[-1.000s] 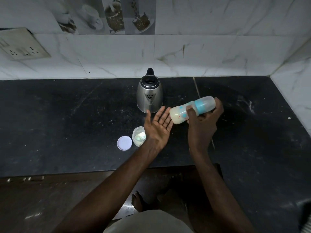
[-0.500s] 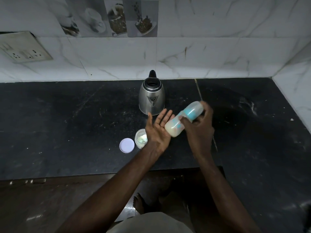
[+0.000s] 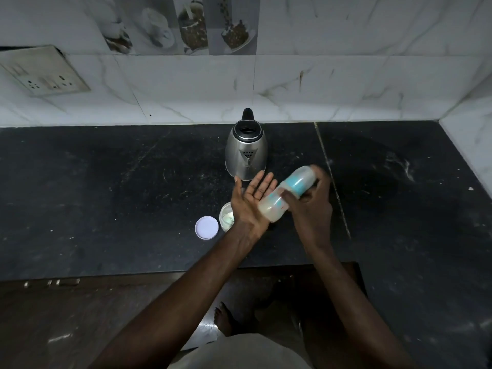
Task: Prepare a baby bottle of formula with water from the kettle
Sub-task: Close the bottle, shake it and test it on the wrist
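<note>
My right hand (image 3: 310,206) grips a baby bottle (image 3: 286,195) with a teal collar and clear cap, tilted so its milky base points down-left. The base rests against the palm of my left hand (image 3: 250,202), which is held flat and open with fingers spread. A steel kettle (image 3: 246,150) with an open top and black handle stands on the black counter (image 3: 106,187) just behind my hands. A small open formula jar (image 3: 225,217) stands partly behind my left wrist, and its white lid (image 3: 206,227) lies flat to its left.
A marble-tiled wall runs along the back of the counter and turns forward at the right. A socket plate (image 3: 45,73) is mounted on the wall at upper left. The counter's front edge lies below my forearms, with dark floor and my bare foot beneath.
The bottle swung down and left, from held apart beside my left hand to its base against my open palm. My right hand moved with it; the left hand stayed open.
</note>
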A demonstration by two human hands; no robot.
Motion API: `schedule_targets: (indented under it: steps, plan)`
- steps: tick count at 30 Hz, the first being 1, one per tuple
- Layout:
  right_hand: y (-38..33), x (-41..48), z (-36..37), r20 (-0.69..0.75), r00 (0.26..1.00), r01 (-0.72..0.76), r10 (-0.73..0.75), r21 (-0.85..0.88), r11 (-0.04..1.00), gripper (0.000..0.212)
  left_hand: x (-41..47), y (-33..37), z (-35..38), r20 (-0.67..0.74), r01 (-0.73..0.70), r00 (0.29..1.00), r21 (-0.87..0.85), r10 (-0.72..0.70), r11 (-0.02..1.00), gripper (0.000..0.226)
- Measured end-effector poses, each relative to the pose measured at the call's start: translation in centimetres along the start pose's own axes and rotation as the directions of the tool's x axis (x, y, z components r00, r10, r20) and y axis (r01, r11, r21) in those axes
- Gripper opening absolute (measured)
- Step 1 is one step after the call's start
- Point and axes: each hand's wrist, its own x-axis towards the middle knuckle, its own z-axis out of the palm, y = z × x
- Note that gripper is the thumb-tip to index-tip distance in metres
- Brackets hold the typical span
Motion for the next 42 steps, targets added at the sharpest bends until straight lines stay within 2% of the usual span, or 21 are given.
schedule_targets:
  steps: [2,5,6,7,10,11,14,15,16,19,20,23,24,28,29,32,33,36,37,40,42]
  plan:
    - [0.3,-0.1,-0.2,0.028,1.000,0.008,-0.007,-0.032,0.999,0.076,0.0,0.0,-0.1,0.000,0.005,1.000,0.003,-0.005,1.000,0.073]
    - [-0.4,0.9,-0.7,-0.229,0.973,0.016,0.025,0.173,0.985,0.076,-0.1,0.4,-0.4,0.006,-0.011,1.000,0.046,0.010,0.999,0.073]
    - [-0.4,0.9,-0.6,-0.254,0.967,0.025,0.024,0.190,0.981,0.079,-0.1,0.4,-0.5,0.009,-0.010,1.000,0.045,0.010,0.999,0.072]
    - [-0.4,0.7,-0.4,-0.221,0.975,0.022,0.014,0.159,0.987,0.080,-0.1,0.2,-0.6,0.008,-0.006,1.000,0.035,0.005,0.999,0.072]
    - [-0.1,-0.1,0.1,0.023,0.999,0.035,-0.034,-0.033,0.999,0.079,0.1,0.1,-0.6,0.002,0.010,1.000,0.003,-0.010,1.000,0.073]
    - [-0.4,0.1,-0.1,0.011,0.999,0.054,-0.054,-0.040,0.998,0.078,0.1,0.2,-0.6,0.005,0.006,1.000,0.009,-0.006,1.000,0.073]
    - [-1.3,1.1,-0.6,-0.251,0.967,0.079,-0.042,0.142,0.987,0.081,0.0,0.4,-0.7,0.008,-0.010,1.000,0.053,0.010,0.999,0.073]
    - [-1.4,1.0,-0.4,-0.280,0.959,0.087,-0.035,0.173,0.981,0.083,-0.1,0.4,-0.8,0.008,-0.011,1.000,0.054,0.010,0.998,0.073]
    - [-1.4,0.8,-0.1,-0.247,0.968,0.074,-0.032,0.160,0.984,0.084,-0.2,0.3,-0.7,0.011,-0.006,1.000,0.041,0.005,0.999,0.073]
    - [-0.6,0.1,0.6,0.039,0.998,0.049,-0.048,-0.022,0.999,0.081,-0.3,0.2,-0.3,0.013,0.021,1.000,0.000,-0.021,1.000,0.073]
    - [-0.7,0.3,0.5,0.024,0.998,0.055,-0.054,-0.025,0.998,0.079,-0.3,0.3,-0.3,0.017,0.020,1.000,0.002,-0.020,1.000,0.073]
    - [-1.4,1.0,0.1,-0.261,0.965,0.061,-0.009,0.194,0.979,0.077,-0.3,0.5,-0.6,0.013,-0.001,1.000,0.058,0.000,0.998,0.073]
    - [-1.4,0.9,0.2,-0.286,0.958,0.070,-0.006,0.213,0.974,0.078,-0.2,0.6,-0.7,0.016,-0.002,1.000,0.055,0.001,0.998,0.073]
    - [-0.8,0.1,0.9,0.036,0.998,0.048,-0.047,-0.013,0.999,0.077,0.2,0.9,-0.7,0.023,0.015,1.000,0.002,-0.015,1.000,0.075]
    - [-0.9,0.2,0.8,0.000,0.999,0.047,-0.047,0.007,0.999,0.077,0.2,1.0,-0.8,0.027,0.007,1.000,0.009,-0.008,1.000,0.074]
    - [-1.3,0.6,0.9,-0.262,0.965,0.034,0.029,0.234,0.972,0.076,0.3,1.5,-1.0,0.015,-0.014,1.000,0.053,0.013,0.998,0.073]
    - [-1.4,0.3,1.2,-0.255,0.966,0.023,0.036,0.222,0.975,0.076,0.2,1.5,-1.0,0.013,-0.010,1.000,0.037,0.010,0.999,0.073]
    - [-0.5,-0.7,2.0,0.020,1.000,-0.007,0.007,0.009,1.000,0.076,0.2,1.4,-0.9,0.015,0.025,1.000,-0.036,-0.025,0.999,0.074]
    - [-0.4,-0.7,1.9,0.037,0.999,0.001,0.000,-0.005,1.000,0.077,0.3,1.4,-0.9,0.008,0.022,1.000,-0.036,-0.022,0.999,0.074]
    - [-0.9,-0.1,1.7,-0.184,0.982,0.002,0.032,0.183,0.983,0.075,0.3,1.6,-1.1,0.015,-0.012,1.000,0.021,0.011,1.000,0.074]
    - [-1.0,-0.1,1.7,-0.207,0.978,0.013,0.027,0.188,0.982,0.075,0.2,1.6,-1.1,0.012,-0.010,1.000,0.029,0.009,1.000,0.074]
